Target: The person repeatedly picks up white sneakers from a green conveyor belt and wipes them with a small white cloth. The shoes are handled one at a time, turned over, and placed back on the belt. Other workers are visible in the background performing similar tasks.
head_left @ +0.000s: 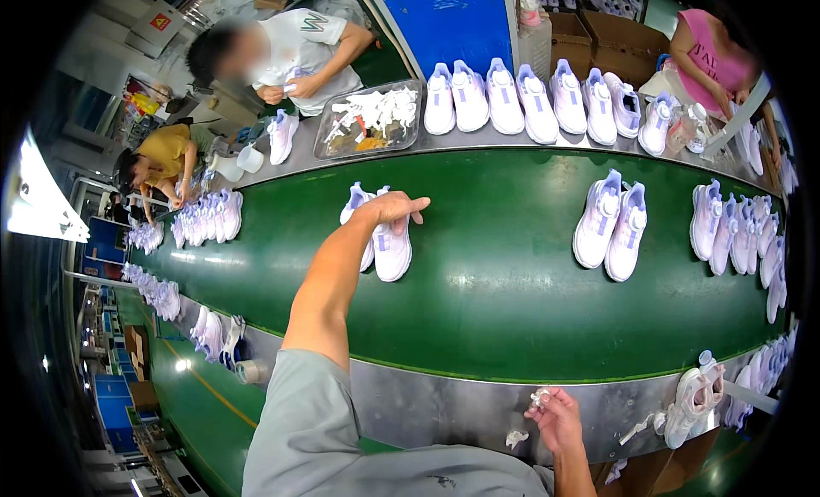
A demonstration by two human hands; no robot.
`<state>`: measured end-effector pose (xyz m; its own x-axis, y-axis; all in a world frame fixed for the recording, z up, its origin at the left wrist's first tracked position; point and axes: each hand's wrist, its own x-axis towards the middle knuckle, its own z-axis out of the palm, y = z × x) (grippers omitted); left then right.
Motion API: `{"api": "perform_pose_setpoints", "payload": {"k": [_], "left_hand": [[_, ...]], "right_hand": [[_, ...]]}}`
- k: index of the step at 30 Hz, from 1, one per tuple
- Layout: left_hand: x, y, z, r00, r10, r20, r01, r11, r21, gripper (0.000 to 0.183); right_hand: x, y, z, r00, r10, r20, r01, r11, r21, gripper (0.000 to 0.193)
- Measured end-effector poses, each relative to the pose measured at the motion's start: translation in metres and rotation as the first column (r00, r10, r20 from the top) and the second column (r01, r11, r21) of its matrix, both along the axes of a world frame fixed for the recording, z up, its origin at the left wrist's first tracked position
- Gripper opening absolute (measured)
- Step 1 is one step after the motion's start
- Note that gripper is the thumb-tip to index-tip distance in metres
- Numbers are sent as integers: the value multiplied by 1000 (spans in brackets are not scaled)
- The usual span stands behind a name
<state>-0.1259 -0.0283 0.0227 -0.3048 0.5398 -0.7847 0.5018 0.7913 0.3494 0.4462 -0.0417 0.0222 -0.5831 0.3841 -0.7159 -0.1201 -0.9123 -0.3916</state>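
Observation:
My left arm stretches far across the green conveyor belt (491, 266). My left hand (400, 208) is over a pair of white and lilac sneakers (393, 256), its index finger extended to the right; whether it touches them I cannot tell. Above the metal ledge (478, 407) on my side, my right hand (559, 418) pinches a crumpled scrap of white paper (540, 399). Another white scrap (515, 438) lies on the ledge beside that hand.
Another sneaker pair (610, 223) stands on the belt to the right, with several more at both ends. Across the belt are a sneaker row (530, 104), a tray of scraps (367, 121) and co-workers. Pale shoes (686, 405) rest at the near right.

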Motion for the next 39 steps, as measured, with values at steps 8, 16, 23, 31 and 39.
{"api": "perform_pose_setpoints", "payload": {"k": [8, 16, 23, 31, 39], "left_hand": [[6, 3, -23, 971, 239, 24, -236, 931, 280, 76], [10, 14, 21, 985, 36, 167, -54, 993, 108, 85], [31, 43, 2, 982, -83, 171, 107, 985, -137, 77], [0, 11, -27, 850, 432, 302, -519, 785, 338, 95], [102, 12, 19, 584, 241, 775, -700, 634, 330, 96]], "right_hand": [[-11, 11, -14, 998, 23, 56, -23, 1000, -3, 3], [-22, 18, -14, 999, 24, 22, -24, 1000, 1, 3], [-19, 11, -18, 999, 5, 40, -4, 999, -35, 4], [-20, 9, -26, 999, 33, 38, -31, 998, -63, 5], [-44, 29, -19, 980, 140, 140, -177, 937, 302, 7]]}}
